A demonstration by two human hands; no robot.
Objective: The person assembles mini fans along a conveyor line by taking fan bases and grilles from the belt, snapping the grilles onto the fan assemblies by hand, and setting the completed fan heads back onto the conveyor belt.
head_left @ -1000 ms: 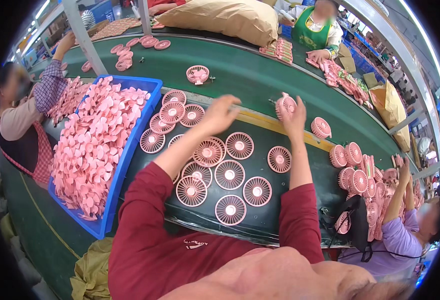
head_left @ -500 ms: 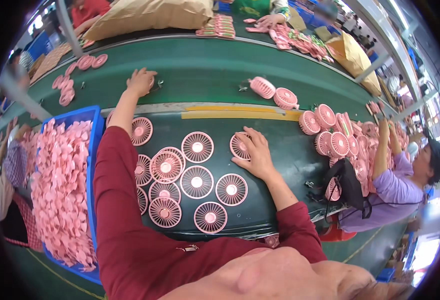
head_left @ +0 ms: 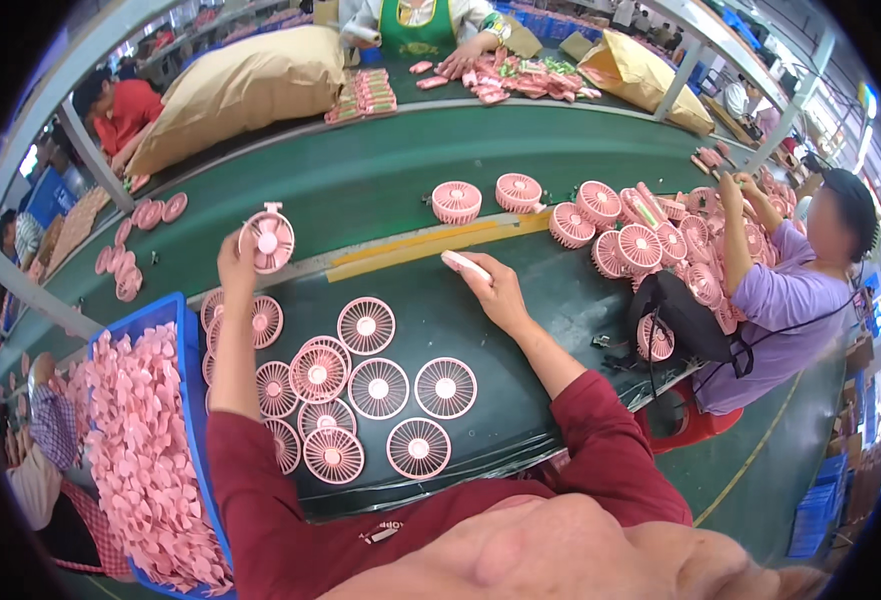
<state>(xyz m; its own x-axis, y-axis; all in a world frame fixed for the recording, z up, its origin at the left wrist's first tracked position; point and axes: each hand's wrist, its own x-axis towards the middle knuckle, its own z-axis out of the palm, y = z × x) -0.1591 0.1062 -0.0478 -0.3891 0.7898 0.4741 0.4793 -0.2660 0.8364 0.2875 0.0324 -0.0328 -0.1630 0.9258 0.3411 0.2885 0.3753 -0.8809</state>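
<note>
My left hand [head_left: 234,268] grips a pink fan housing [head_left: 269,238] by its edge, raised near the belt's near side, with its round ribbed face showing. My right hand [head_left: 503,297] is closed on a round pink fan grille [head_left: 466,266], seen nearly edge-on above the dark green table. Between and below my forearms, several pink spoked grilles [head_left: 378,388] lie flat, some overlapping. Two more pink fan housings [head_left: 456,202] stand on the green conveyor belt [head_left: 380,165] beyond my right hand.
A blue bin [head_left: 192,420] full of pink fan blades [head_left: 140,440] stands at the left. On the right, a person in lilac [head_left: 775,340] works by a heap of pink fan housings [head_left: 640,248] and a black bag [head_left: 680,318]. Across the belt, another person [head_left: 418,30] handles pink parts.
My left hand has lifted a fan housing off the belt. My right hand has picked a grille up from the table and tilted it. The housings on the belt have shifted left, and the view has turned.
</note>
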